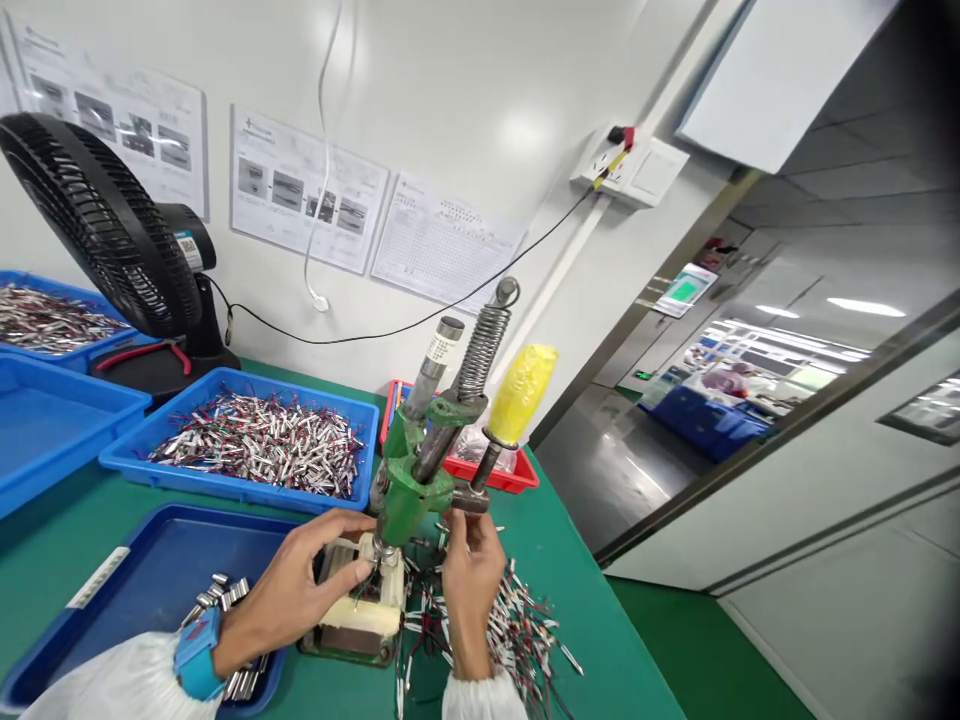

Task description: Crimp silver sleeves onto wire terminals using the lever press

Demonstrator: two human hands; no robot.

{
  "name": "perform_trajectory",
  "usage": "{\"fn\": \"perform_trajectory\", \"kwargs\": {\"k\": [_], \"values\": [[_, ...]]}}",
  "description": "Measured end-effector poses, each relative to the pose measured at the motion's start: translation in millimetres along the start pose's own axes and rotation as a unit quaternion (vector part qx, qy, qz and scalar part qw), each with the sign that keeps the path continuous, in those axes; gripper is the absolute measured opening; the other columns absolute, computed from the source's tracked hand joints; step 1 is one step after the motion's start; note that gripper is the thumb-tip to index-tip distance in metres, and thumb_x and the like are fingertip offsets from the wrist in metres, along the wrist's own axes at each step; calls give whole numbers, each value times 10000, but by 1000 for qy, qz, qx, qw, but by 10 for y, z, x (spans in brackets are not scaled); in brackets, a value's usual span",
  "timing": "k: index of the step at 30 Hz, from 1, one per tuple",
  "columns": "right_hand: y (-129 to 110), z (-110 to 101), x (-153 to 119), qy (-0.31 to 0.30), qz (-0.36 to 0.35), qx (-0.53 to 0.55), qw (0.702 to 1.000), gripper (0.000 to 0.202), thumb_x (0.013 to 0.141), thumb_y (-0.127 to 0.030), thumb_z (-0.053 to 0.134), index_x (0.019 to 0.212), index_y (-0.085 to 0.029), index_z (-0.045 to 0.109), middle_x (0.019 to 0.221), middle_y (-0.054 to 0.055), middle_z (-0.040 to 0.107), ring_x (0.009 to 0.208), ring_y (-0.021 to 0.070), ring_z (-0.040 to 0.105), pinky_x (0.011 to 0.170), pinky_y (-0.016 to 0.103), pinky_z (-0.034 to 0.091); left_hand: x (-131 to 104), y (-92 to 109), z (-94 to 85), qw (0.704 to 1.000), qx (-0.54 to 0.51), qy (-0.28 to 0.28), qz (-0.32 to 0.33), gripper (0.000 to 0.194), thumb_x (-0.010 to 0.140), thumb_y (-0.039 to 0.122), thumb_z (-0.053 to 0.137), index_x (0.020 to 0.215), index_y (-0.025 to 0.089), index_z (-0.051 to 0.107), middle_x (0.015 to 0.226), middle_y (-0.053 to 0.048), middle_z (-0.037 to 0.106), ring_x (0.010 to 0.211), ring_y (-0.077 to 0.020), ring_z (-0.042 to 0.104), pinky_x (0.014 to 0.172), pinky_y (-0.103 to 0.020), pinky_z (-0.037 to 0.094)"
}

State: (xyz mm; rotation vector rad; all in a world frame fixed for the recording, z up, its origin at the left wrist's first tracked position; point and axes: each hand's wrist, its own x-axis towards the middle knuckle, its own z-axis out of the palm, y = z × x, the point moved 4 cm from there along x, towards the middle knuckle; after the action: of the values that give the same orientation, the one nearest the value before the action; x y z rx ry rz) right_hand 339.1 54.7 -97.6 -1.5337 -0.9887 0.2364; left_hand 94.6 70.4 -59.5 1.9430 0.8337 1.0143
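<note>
A green hand press (405,500) with a coiled spring and a yellow-wrapped lever handle (521,395) stands on the green table. My left hand (307,575) is at the left of the press's base (360,615), its thumb and forefinger closed near the tip under the ram; what they hold is too small to make out. Just right of the press, below the lever's joint, my right hand (472,570) has its fingers bent together, with their tips partly hidden. Loose wired metal parts (517,630) lie in a pile beside and beyond my right wrist.
A blue tray (240,490) full of wired parts is behind my left hand. A darker blue tray (150,560) with metal cylinders (244,680) lies under my left forearm. A black fan (97,220), red-handled pliers (142,350) and more blue trays are at left; a red tray (517,480) sits behind the press.
</note>
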Motion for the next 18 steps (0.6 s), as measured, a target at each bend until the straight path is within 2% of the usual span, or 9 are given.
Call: {"fn": "perform_trajectory", "kwargs": {"k": [2, 4, 7, 11, 13, 14, 16, 17, 18], "values": [[62, -23, -69, 15, 16, 43, 999, 598, 918, -669, 490, 1094, -124, 663, 993, 144, 741, 883, 233, 707, 791, 317, 552, 10, 54, 40, 1000, -17, -13, -4, 319, 914, 424, 691, 1168, 236, 737, 1286, -103, 697, 1228, -281, 632, 1072, -375, 478], [135, -9, -113, 24, 33, 71, 997, 614, 891, -678, 548, 1106, -117, 676, 1015, 159, 748, 889, 243, 718, 772, 314, 558, 44, 116, 84, 999, -43, -9, -16, 274, 913, 444, 686, 1033, 210, 763, 1276, -122, 687, 1217, -288, 627, 1068, -383, 470], [228, 45, -124, 31, 46, 95, 994, 642, 855, -682, 591, 1144, -117, 689, 1095, 174, 744, 986, 270, 719, 826, 331, 561, 114, 190, 141, 993, -111, -3, -36, 399, 895, 560, 665, 833, 169, 720, 1179, -140, 691, 1144, -293, 638, 1010, -394, 494], [244, 100, -115, 21, 57, 115, 992, 685, 836, -682, 603, 1219, -118, 669, 1156, 176, 733, 1057, 283, 711, 884, 354, 563, 153, 190, 90, 978, -157, -110, -78, 501, 830, 666, 692, 818, 166, 729, 1202, -135, 690, 1142, -304, 645, 975, -406, 529], [199, 101, -121, 13, 66, 129, 989, 705, 824, -684, 619, 1240, -116, 658, 1136, 173, 740, 1025, 279, 722, 855, 352, 572, 172, 136, -144, 987, -99, -95, -83, 440, 857, 622, 687, 907, 192, 764, 1346, -136, 646, 1259, -325, 598, 1042, -433, 498], [169, 91, -124, 14, 70, 135, 988, 716, 816, -688, 629, 1243, -115, 655, 1119, 172, 745, 1005, 277, 727, 839, 350, 575, 188, 104, -322, 994, -53, -50, -75, 416, 869, 600, 680, 973, 207, 770, 1419, -134, 606, 1315, -335, 560, 1076, -452, 474], [108, 59, -130, 22, 77, 143, 986, 733, 800, -700, 645, 1236, -112, 653, 1070, 166, 756, 948, 269, 735, 811, 347, 579, 199, 61, -743, 993, 59, 91, -42, 446, 887, 573, 654, 1165, 232, 723, 1493, -126, 551, 1378, -339, 497, 1128, -489, 423], [82, 43, -131, 26, 80, 144, 986, 731, 796, -705, 650, 1227, -114, 654, 1050, 161, 760, 919, 262, 738, 803, 346, 580, 188, 46, -914, 986, 110, 124, -27, 482, 886, 564, 653, 1236, 233, 690, 1464, -127, 577, 1361, -337, 509, 1118, -489, 430], [62, 29, -132, 28, 83, 145, 986, 725, 793, -708, 655, 1211, -116, 657, 1038, 156, 763, 894, 254, 739, 800, 344, 581, 168, 24, -1045, 981, 145, 129, -25, 479, 891, 551, 647, 1243, 228, 681, 1378, -123, 640, 1277, -324, 572, 1069, -464, 469]]}}
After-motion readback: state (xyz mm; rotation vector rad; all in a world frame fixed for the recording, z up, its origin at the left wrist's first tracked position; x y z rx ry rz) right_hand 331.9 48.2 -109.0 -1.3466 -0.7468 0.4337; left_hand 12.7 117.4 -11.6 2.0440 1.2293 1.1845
